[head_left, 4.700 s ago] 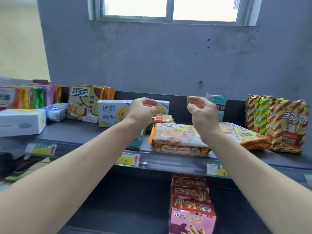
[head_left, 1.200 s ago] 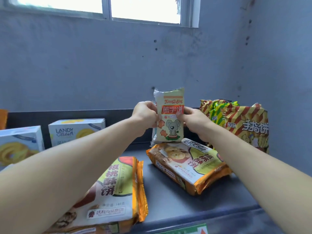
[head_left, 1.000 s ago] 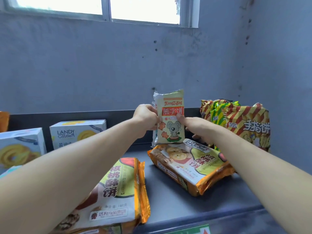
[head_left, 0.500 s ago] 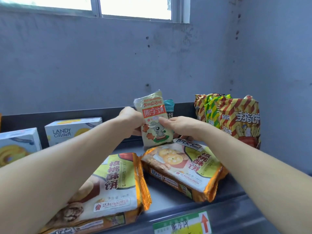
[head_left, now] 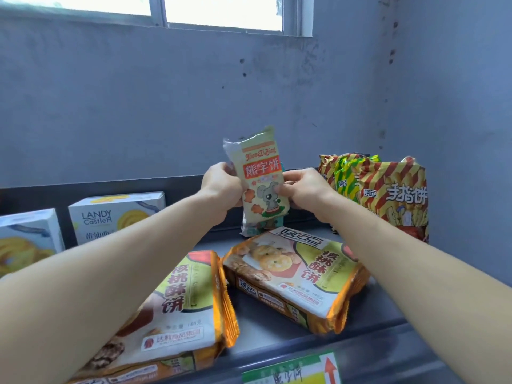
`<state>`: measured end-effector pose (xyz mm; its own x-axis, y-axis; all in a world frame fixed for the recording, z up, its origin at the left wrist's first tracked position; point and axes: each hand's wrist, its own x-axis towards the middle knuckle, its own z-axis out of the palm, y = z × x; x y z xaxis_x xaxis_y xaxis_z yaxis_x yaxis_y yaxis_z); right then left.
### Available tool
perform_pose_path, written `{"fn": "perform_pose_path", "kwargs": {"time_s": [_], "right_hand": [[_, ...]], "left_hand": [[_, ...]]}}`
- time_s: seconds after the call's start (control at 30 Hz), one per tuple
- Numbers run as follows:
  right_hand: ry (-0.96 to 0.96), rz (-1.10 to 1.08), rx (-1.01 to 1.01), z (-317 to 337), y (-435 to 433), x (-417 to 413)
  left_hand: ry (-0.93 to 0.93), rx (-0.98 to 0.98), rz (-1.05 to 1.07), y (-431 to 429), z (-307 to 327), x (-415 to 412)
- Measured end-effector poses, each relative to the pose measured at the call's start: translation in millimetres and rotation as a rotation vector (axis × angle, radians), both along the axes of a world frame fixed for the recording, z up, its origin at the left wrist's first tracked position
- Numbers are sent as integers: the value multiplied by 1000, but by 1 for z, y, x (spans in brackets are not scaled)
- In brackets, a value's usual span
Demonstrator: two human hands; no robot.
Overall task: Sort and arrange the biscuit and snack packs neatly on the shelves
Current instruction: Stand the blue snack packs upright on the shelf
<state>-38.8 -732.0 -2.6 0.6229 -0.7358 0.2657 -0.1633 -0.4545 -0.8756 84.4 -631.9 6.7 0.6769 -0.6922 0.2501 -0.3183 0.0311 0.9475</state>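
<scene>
The sorting looks only partly done: the left hand (head_left: 221,187) and right hand (head_left: 304,189) pinch the sides of one mouse-print biscuit pack (head_left: 260,184), upright and slightly tilted over the back of the shelf (head_left: 260,336), not yet placed. Two orange walnut-biscuit packs (head_left: 293,275) lie flat and askew in front. Two white cookie boxes (head_left: 116,214) stand at the left and at least three striped packs (head_left: 393,200) at the right.

shelf (head_left: 260,327) | two orange packs (head_left: 293,275) flat (side by side) | boxes (head_left: 116,214) left | striped bags (head_left: 393,200) right
</scene>
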Motion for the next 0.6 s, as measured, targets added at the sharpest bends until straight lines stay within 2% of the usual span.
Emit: {"fn": "perform_pose_path", "kwargs": {"time_s": [0.07,0.23,0.6], "right_hand": [[-13,17,33,-3,-2,-7],[243,52,-34,-21,-9,-12],[500,52,-130,-15,-9,-23]], "left_hand": [[-44,10,-21,-7,-1,-4],[-163,119,-27,-18,-13,-13],[-124,262,-97,-19,-13,-20]]}}
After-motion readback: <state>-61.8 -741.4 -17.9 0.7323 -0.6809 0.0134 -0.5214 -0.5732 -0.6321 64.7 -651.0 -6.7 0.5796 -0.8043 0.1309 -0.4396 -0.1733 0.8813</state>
